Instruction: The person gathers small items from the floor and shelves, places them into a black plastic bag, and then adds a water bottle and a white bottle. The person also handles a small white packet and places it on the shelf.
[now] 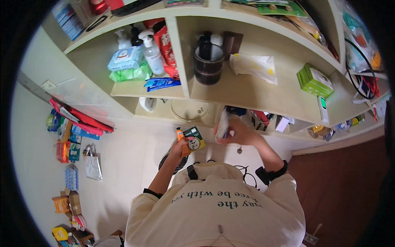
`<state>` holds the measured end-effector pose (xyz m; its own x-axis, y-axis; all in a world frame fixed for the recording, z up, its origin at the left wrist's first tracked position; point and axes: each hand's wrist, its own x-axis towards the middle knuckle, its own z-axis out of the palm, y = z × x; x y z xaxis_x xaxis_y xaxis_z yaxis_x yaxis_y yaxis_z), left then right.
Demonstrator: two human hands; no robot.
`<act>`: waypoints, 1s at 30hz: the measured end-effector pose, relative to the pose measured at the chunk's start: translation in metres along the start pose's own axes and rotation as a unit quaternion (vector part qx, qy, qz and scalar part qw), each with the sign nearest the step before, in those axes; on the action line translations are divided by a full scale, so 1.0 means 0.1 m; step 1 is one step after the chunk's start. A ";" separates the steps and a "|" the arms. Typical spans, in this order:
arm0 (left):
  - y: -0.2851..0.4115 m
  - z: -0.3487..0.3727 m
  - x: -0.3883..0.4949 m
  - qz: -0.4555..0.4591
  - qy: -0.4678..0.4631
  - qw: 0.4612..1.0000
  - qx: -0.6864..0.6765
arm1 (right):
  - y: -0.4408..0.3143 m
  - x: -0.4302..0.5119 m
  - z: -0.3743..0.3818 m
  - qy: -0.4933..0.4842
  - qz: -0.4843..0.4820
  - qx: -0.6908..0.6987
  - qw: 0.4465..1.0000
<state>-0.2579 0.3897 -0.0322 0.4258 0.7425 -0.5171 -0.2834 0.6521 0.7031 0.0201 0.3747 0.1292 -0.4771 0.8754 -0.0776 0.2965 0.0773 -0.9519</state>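
Note:
My left hand (177,148) grips an orange tube (180,133) with a dark cap. The same hand holds a flat dark green and yellow pack (195,140) with a cartoon face on it. My right hand (242,132) is bent around a whitish, slab-like item (222,126) in front of the lower shelf. That item is blurred, and its exact kind cannot be told. Just behind the right hand, a dark cloth-like thing (236,110) lies in the lower compartment, partly hidden by the shelf board above.
The shelf unit (240,97) holds a dark cup (208,69), a white plastic packet (254,67), green boxes (314,81), a thermometer-like device (322,108), pump bottles (152,55) and wipes (126,58). A round lid (189,111) lies below. Bags and boxes line the left wall; black cables (248,176) are near me.

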 end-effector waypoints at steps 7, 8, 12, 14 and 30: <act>-0.05 0.43 0.03 0.003 -0.075 0.996 0.038 | -0.45 0.35 -1.02 0.340 -0.074 -0.102 0.932; -0.06 0.46 0.03 0.010 -0.069 0.996 0.047 | -0.44 0.48 -1.15 0.362 -0.073 -0.174 0.913; -0.02 0.52 -0.05 0.055 -0.063 0.994 0.071 | -0.26 1.03 -1.46 0.355 -0.019 -0.271 0.895; 0.01 0.55 -0.12 0.078 -0.055 0.994 0.055 | -0.12 1.27 -1.51 0.348 -0.034 -0.283 0.893; 0.37 0.93 -0.27 0.112 -0.033 0.993 0.020 | 0.47 1.77 -1.53 0.401 -0.087 -0.373 0.832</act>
<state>-0.2007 0.3795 0.0534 0.4114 0.8556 -0.3143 -0.3436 0.4649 0.8160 0.0765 0.6060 0.1165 0.0504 0.8343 0.5491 0.8542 0.2489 -0.4565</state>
